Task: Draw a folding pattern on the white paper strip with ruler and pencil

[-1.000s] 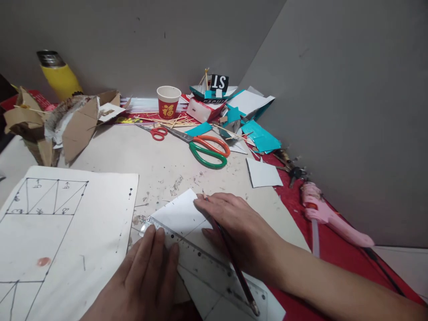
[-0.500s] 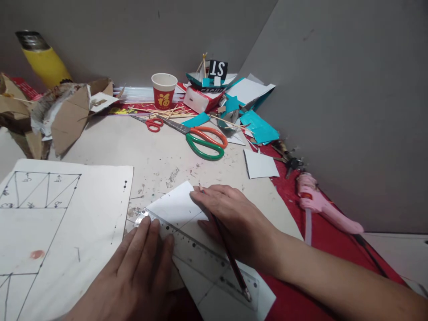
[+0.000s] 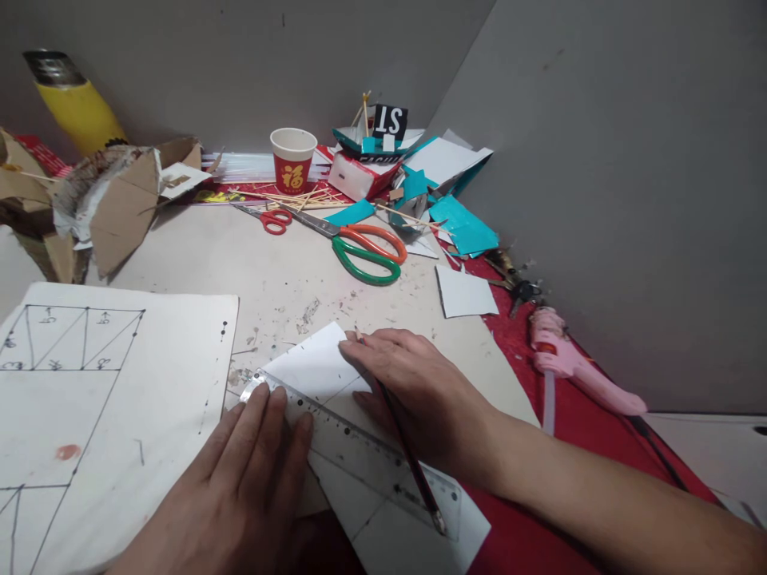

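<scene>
A clear plastic ruler (image 3: 347, 431) lies slantwise over a white piece of card (image 3: 323, 363) marked with thin lines. My left hand (image 3: 245, 463) presses the ruler's left end, its fingers stretched out over it. Above the ruler's middle, my right hand (image 3: 425, 399) rests on the card and holds a dark pencil (image 3: 407, 447). The pencil's tip pokes out beyond the fingers, and its shaft slopes down across the ruler. Part of the card is hidden under the right hand.
A sheet with drawn triangles (image 3: 149, 407) lies at left. Behind are large scissors (image 3: 368, 251), small red scissors (image 3: 276, 221), a paper cup (image 3: 293, 160), thin sticks (image 3: 300, 200), and cardboard shapes (image 3: 125, 208). A pink glue gun (image 3: 581, 367) lies right, below the grey wall.
The view has shifted very slightly. Both hands, the pencil, the ruler and the card keep practically the same places.
</scene>
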Demonstrator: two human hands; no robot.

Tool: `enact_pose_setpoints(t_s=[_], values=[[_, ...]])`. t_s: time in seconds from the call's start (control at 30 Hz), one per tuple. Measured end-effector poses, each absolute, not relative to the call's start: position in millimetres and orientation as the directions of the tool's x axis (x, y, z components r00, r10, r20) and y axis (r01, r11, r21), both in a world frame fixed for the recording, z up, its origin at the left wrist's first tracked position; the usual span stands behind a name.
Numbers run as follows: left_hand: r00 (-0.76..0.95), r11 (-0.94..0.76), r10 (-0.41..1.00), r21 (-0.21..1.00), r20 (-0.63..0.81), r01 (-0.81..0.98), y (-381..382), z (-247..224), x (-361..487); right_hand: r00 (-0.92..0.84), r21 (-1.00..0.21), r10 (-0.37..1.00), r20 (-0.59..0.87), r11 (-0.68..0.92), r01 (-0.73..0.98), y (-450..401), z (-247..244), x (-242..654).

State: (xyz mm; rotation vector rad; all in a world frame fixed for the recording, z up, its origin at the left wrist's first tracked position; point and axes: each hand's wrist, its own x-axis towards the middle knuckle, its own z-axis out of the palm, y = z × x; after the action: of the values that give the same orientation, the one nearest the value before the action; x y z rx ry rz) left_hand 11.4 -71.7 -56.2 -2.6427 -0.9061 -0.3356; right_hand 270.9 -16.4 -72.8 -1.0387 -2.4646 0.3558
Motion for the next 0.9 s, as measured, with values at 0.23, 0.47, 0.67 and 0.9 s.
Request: enact_pose_setpoints(t_s=[0.23, 0.47, 0.67, 0.9], values=[[0.827, -0.788, 0.488, -0.267, 0.278, 0.554, -78, -62, 1, -0.636, -0.392, 0.704, 0.315, 0.707, 0.588, -15, -73, 273], [0.781, -0.768, 0.506, -0.220, 0.366, 0.601, -84, -77, 7, -0.659, -0.382, 0.707, 0.256, 0.701, 0.603, -14, -65, 275], [0.647, -0.686, 0.622, -0.090, 0.441, 0.722, -88, -99, 15, -0.657, -0.354, 0.714, 0.242, 0.695, 0.625, -14, -65, 273], [0.721, -0.700, 0.608, -0.203, 0.331, 0.684, -87, -84, 7, -0.657, -0.349, 0.705, 0.268, 0.706, 0.616, -14, -65, 272]])
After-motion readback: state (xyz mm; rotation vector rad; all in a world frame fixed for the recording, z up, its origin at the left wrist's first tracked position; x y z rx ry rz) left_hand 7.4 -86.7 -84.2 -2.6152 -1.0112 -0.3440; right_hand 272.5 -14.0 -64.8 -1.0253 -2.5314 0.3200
